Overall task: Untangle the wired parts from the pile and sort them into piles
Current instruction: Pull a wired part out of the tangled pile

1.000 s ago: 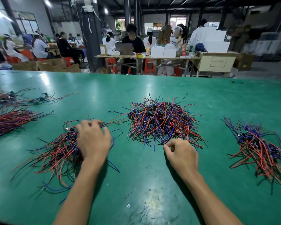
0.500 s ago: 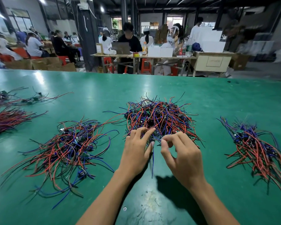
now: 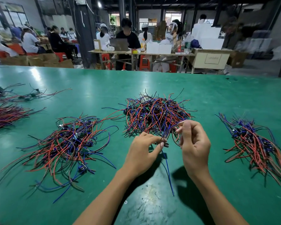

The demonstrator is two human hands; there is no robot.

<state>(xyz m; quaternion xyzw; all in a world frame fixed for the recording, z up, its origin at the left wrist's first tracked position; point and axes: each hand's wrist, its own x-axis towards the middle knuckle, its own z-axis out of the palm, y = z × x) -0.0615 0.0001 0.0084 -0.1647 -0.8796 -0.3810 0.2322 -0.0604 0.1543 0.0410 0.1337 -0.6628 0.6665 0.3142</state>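
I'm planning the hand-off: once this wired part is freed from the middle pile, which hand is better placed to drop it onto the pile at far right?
Probably the right hand: it already pinches the part's wires and is nearer the right pile than the left hand.

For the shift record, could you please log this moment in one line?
left hand: pinches wired part | right hand: pinches its wires | middle pile: behind

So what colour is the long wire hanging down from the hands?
Blue; the hanging wire shows best in the head view.
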